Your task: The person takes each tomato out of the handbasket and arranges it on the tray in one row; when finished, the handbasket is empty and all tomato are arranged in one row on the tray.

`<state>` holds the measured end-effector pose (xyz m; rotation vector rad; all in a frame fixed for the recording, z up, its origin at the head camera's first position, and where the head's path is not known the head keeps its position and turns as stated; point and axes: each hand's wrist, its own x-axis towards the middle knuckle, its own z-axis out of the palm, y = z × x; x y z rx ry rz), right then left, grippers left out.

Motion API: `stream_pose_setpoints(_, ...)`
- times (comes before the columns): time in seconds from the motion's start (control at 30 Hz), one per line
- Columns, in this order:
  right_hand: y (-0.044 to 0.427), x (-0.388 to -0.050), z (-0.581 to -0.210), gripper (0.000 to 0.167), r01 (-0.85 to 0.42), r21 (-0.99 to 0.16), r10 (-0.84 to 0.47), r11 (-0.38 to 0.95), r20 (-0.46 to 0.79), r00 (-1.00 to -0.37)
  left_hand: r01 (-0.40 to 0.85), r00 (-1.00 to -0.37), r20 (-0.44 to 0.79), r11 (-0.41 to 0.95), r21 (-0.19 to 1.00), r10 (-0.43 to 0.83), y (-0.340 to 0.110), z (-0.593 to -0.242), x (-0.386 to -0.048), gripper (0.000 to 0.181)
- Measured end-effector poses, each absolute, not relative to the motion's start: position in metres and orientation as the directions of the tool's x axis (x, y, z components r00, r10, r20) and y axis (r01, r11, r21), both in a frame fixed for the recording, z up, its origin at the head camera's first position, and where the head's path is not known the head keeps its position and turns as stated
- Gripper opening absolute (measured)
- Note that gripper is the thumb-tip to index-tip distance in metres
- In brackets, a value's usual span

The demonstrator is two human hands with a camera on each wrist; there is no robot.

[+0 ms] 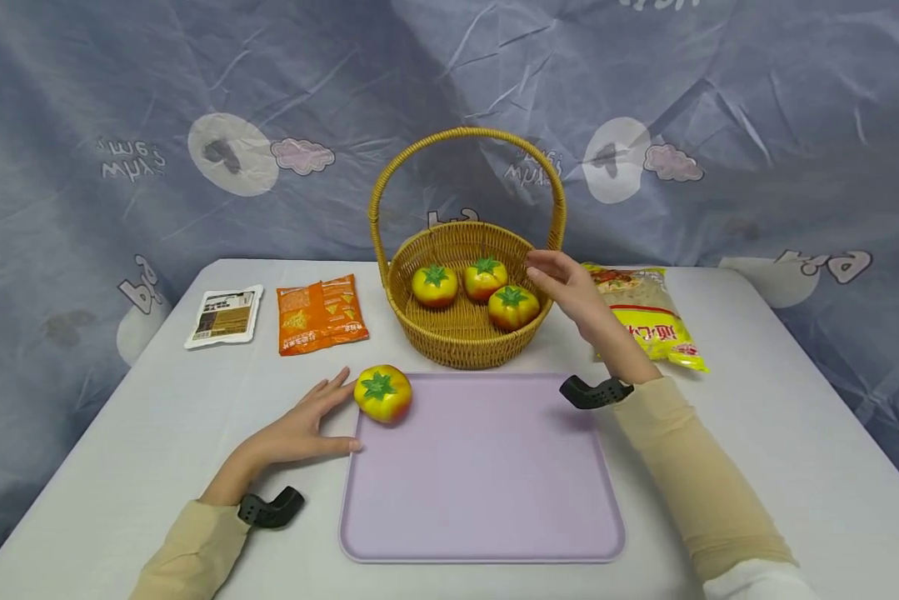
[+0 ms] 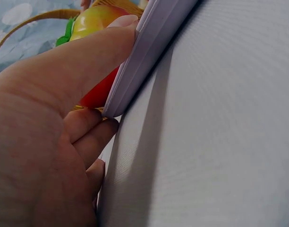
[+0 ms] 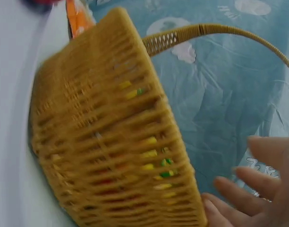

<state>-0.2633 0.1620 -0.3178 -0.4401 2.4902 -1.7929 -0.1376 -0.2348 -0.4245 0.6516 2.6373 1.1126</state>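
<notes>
Carrying everything, one white table [image 1: 794, 417] apparently has breadth enough to keep its items uncrowded. Clock positions here run from the centre of the lilac tray [image 1: 486, 475] in the head view; it lies flat nearest the person, probably so both arms can reach it. The wicker basket [image 1: 466, 354] stands upright at 12 o'clock, mouth up, its wall presumably stopping round contents from rolling off. The yellow bag [image 1: 647, 321] lies at 2 o'clock. At 1 o'clock the right hand [image 1: 569, 287] hangs by the basket's rim, fingers loosely extended, grasping nothing; whether one touches the wicker cannot be told. At 9 o'clock the left hand [image 1: 302, 429] has released, spread fingers, its thumb against the tray's edge, perhaps steadying it. The orange packet [image 1: 322, 317] and smaller white packet [image 1: 226, 317] lie flat towards 10 o'clock. A loose tomato [image 1: 383, 393] sits on the tray's 10 o'clock corner, just beside the left fingers. On the basket's own dial rest a 9 o'clock tomato [image 1: 434, 286], a 1 o'clock tomato [image 1: 485, 279] and a 4 o'clock tomato [image 1: 513, 308]. Counted: one tray, one basket, one bag, two hands, two packets, four tomatoes.
</notes>
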Motion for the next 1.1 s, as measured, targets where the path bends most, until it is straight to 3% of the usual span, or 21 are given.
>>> stream_pose_setpoints(0.23, 0.160, -0.281, -0.311, 0.048, -0.278, -0.767, -0.437, 0.579, -0.004, -0.899, 0.310, -0.882, -0.025, 0.620, 0.720, 0.470, -0.235, -0.424, -0.137, 0.087)
stream_pose_setpoints(0.4, 0.150, -0.288, -0.311, 0.048, -0.351, -0.609, -0.471, 0.711, -0.043, -0.881, 0.310, -0.883, -0.023, 0.621, 0.720, 0.468, -0.235, -0.423, -0.136, 0.087)
stream_pose_setpoints(0.6, 0.136, -0.285, -0.314, 0.047, -0.412, -0.515, -0.523, 0.751, -0.085, -0.848, 0.304, -0.884, -0.028, 0.619, 0.724, 0.467, -0.234, -0.422, -0.137, 0.088)
stream_pose_setpoints(0.83, 0.119, -0.282, -0.320, 0.058, -0.452, -0.407, -0.552, 0.794, -0.168, -0.817, 0.294, -0.887, -0.034, 0.619, 0.728, 0.461, -0.234, -0.422, -0.138, 0.087)
stream_pose_setpoints(1.1, 0.110, -0.284, -0.322, 0.060, -0.514, -0.422, -0.633, 0.747, -0.213, -0.745, 0.293, -0.888, -0.032, 0.617, 0.730, 0.459, -0.233, -0.422, -0.137, 0.087)
